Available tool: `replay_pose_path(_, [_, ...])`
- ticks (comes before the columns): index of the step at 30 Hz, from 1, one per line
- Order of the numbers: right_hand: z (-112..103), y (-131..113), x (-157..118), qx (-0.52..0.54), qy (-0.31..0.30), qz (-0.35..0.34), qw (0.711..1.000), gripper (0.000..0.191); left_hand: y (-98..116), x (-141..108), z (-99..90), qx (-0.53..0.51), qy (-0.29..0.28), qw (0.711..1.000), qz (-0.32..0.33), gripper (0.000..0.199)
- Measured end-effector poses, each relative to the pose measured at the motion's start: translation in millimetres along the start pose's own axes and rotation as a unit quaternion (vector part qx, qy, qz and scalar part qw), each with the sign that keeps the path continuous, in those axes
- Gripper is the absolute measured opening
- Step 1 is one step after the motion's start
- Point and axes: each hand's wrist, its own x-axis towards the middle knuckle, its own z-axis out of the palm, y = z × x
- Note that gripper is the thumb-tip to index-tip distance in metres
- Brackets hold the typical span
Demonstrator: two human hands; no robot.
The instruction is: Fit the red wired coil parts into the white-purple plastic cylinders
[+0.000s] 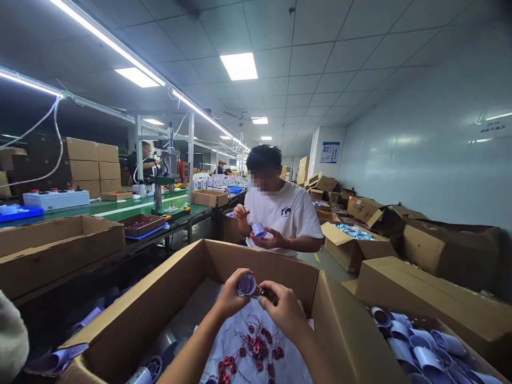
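My left hand [231, 297] is wrapped round a pale lavender plastic cup [246, 285], its round end turned toward me. Just to the right, my right hand [282, 306] pinches a small dark part with a wire [263, 292], close beside the cup. Both hands are above a large open cardboard box [256, 258]. Inside the box, several small red-and-black wired parts [258, 346] lie in a loose pile on a white sheet [216, 349]. More lavender plastic pieces [150, 368] lie in its near left corner.
Across the box, a co-worker [280, 213] in a white shirt holds a similar cup. A box of lavender cups [428, 357] stands at right. A cardboard tray [60, 250] and a green workbench [120, 208] with a press machine [170, 165] are at left.
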Motion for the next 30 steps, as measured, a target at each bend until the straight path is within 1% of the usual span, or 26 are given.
replay_pose_path(6, [2.0, 2.1, 0.5, -0.032, 0.007, -0.006, 0.999, 0.021, 3.2, 0.3, -1.0, -0.009, -0.016, 1.000, -0.020, 0.050])
replay_pose_path(11, [4.6, 5.4, -0.2, -0.048, -0.020, -0.006, 0.999, 0.022, 1.9, 0.0, -0.4, -0.019, -0.020, 0.999, -0.033, 0.052])
replay_pose_path(14, [5.1, 4.9, -1.3, -0.054, -0.036, -0.002, 0.998, 0.024, 1.2, -0.4, -0.2, -0.012, -0.029, 0.999, -0.027, 0.053])
replay_pose_path(18, [7.1, 2.9, -2.6, -0.055, -0.044, -0.010, 0.997, 0.027, 1.0, -2.6, 1.5, -0.013, -0.069, 0.998, -0.002, 0.055])
replay_pose_path(21, [12.7, 3.2, -2.9, -0.072, -0.027, 0.003, 0.997, 0.030, 2.3, -4.8, 4.4, -0.016, -0.097, 0.995, 0.023, 0.055])
replay_pose_path(23, [18.3, 5.3, -2.8, -0.110, -0.006, 0.006, 0.994, 0.028, 4.7, -5.8, 6.4, -0.012, -0.109, 0.993, 0.033, 0.056])
replay_pose_path(27, [29.2, 12.8, -2.0, -0.205, 0.051, -0.017, 0.977, 0.024, 12.6, -7.2, 9.3, 0.001, -0.134, 0.990, 0.041, 0.062])
replay_pose_path(30, [32.5, 17.7, -1.6, -0.224, 0.077, -0.023, 0.971, 0.023, 17.0, -8.6, 10.9, 0.022, -0.148, 0.988, 0.039, 0.061])
